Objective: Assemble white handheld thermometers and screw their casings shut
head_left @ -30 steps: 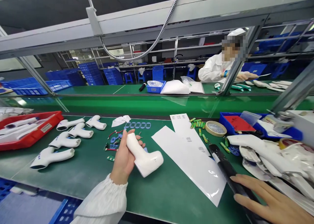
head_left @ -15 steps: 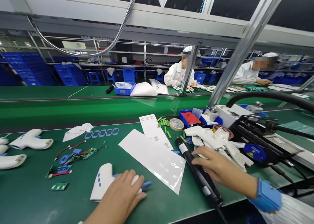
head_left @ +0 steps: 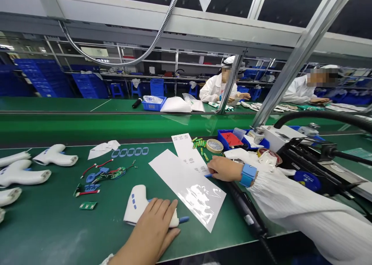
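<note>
The left hand point(head_left: 154, 230) lies with its fingers clamped over the handle of a white pistol-shaped housing point(head_left: 137, 205), near on the green bench point(head_left: 43, 230), a blue tongue point(head_left: 184, 219) jutting from its right end. The right hand point(head_left: 225, 168) has its fingertips at a small blue piece point(head_left: 208, 175) beside the printed sheet point(head_left: 181, 143) (I cannot tell whether they pinch it). A slack left grip could let the housing tip; a careless right wrist could roll the black corded electric screwdriver point(head_left: 247, 210) nearer the edge.
</note>
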A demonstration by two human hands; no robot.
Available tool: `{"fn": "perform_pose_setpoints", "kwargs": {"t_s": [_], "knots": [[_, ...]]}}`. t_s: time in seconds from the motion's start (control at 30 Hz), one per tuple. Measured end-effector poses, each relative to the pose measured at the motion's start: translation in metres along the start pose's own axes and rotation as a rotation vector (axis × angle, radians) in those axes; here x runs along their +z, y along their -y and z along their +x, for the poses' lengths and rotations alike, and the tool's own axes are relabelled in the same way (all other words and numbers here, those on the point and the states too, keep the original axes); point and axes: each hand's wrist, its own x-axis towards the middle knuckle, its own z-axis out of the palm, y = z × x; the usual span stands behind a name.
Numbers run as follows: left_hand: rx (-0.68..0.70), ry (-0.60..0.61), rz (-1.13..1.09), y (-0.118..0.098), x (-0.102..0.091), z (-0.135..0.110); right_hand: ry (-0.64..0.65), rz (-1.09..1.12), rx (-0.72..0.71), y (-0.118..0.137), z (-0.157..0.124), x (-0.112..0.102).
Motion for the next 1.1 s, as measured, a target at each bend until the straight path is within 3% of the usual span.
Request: {"fn": "perform_pose_setpoints", "kwargs": {"t_s": [0.23,0.43,0.53,0.73,0.9,1.1], "knots": [[-0.114,-0.044,-0.051,0.001,-0.004,-0.005,-0.035,0.12,-0.027,0.007,0.001,0.003],[-0.123,-0.043,-0.12,0.002,-0.013,-0.008,-0.162,0.21,-0.014,0.015,0.017,0.007],[-0.116,-0.034,-0.145,0.003,-0.015,-0.01,-0.146,0.252,-0.032,0.011,0.028,0.007],[-0.09,-0.039,-0.181,0.006,-0.017,-0.01,-0.082,0.386,0.145,0.01,0.023,0.005],[-0.026,-0.115,-0.041,0.01,0.0,-0.009,-0.104,0.449,0.275,0.04,0.002,0.011],[0.165,-0.256,0.166,0.04,0.034,-0.011,-0.105,0.474,0.329,0.061,0.0,0.011]]}}
